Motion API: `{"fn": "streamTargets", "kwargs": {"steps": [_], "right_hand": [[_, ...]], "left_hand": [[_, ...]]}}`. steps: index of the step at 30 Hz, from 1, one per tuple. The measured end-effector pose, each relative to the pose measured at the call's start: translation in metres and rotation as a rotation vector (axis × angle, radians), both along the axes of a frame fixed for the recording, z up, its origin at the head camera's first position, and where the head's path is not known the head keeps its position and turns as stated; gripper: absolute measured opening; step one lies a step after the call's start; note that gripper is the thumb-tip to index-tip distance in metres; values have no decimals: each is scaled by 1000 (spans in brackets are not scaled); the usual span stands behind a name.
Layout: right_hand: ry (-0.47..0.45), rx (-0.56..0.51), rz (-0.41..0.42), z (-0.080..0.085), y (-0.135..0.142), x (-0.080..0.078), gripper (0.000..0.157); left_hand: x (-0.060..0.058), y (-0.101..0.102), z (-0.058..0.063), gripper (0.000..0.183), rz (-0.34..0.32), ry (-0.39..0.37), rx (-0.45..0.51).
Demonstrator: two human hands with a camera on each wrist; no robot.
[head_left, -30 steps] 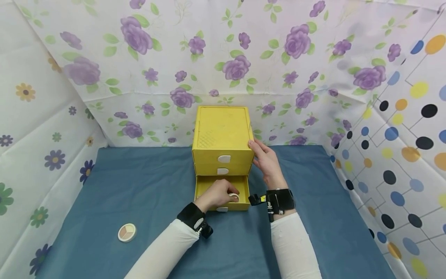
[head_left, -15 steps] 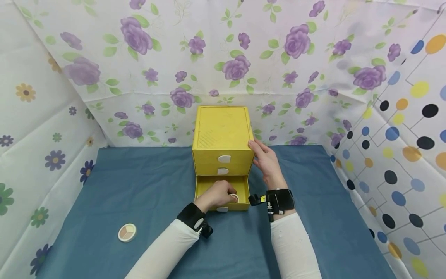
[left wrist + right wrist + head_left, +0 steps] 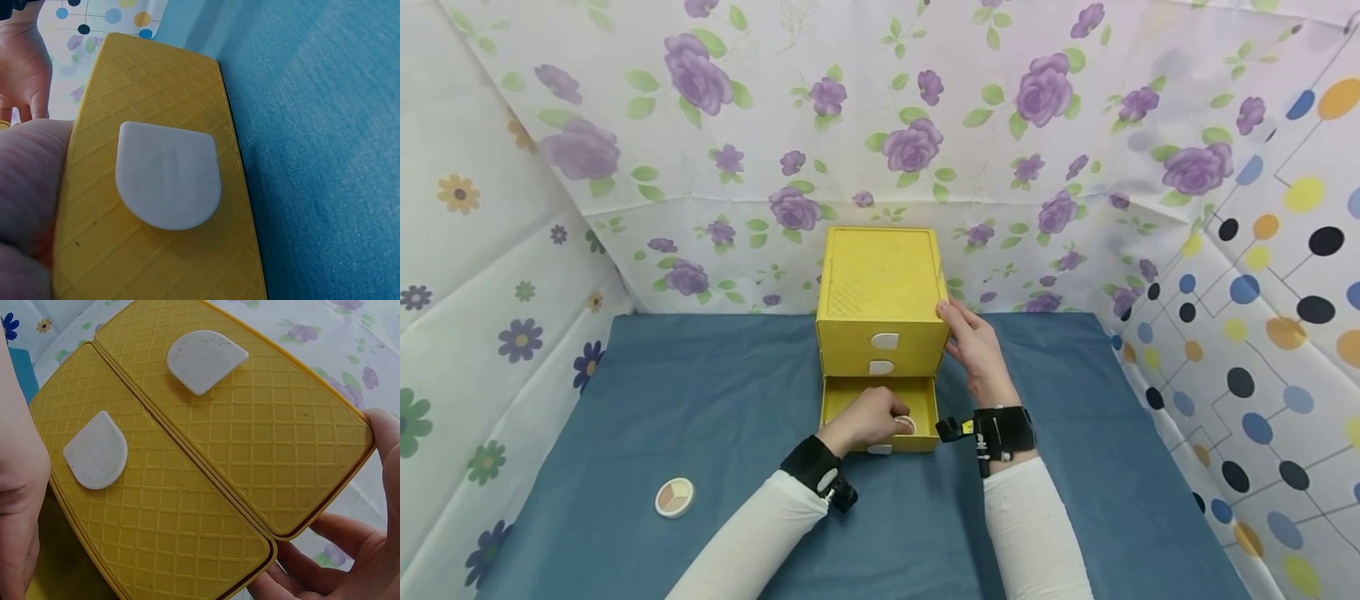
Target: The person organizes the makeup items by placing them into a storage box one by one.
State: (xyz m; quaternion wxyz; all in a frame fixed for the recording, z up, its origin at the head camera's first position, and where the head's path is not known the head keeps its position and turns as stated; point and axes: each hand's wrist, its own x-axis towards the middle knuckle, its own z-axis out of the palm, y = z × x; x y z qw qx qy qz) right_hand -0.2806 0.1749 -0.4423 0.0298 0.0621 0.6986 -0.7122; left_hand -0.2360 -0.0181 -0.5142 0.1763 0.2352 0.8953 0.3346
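A yellow drawer cabinet [image 3: 883, 271] stands on the blue cloth, its bottom drawer [image 3: 925, 396] pulled out. My left hand [image 3: 868, 415] reaches into that drawer and pinches a small round white-rimmed compact [image 3: 910, 424], mostly covered by the fingers. The drawer's front with its white tab [image 3: 169, 175] fills much of the left wrist view. With the thumb over the top edge and fingers along the side, my right hand [image 3: 976, 350] holds the cabinet's right front corner. The two upper drawers are closed, their white tabs [image 3: 206, 361] showing in the right wrist view.
A second round compact [image 3: 674, 497] with pinkish and cream sections lies on the blue cloth [image 3: 730, 392] at the left. Behind the cabinet hangs a curtain with purple flowers [image 3: 910, 146]; patterned cloths [image 3: 1240, 383] enclose both sides.
The compact in my left hand has tipped slightly and shows less beyond the fingers. My right hand keeps its place on the cabinet.
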Motion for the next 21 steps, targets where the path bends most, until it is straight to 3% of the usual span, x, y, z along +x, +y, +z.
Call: {"fn": "streamTargets", "kwargs": {"steps": [21], "right_hand": [[-19,-5,4,3,-1,3,84]], "left_hand": [[3,-4,1,34,-3,34,73]]}}
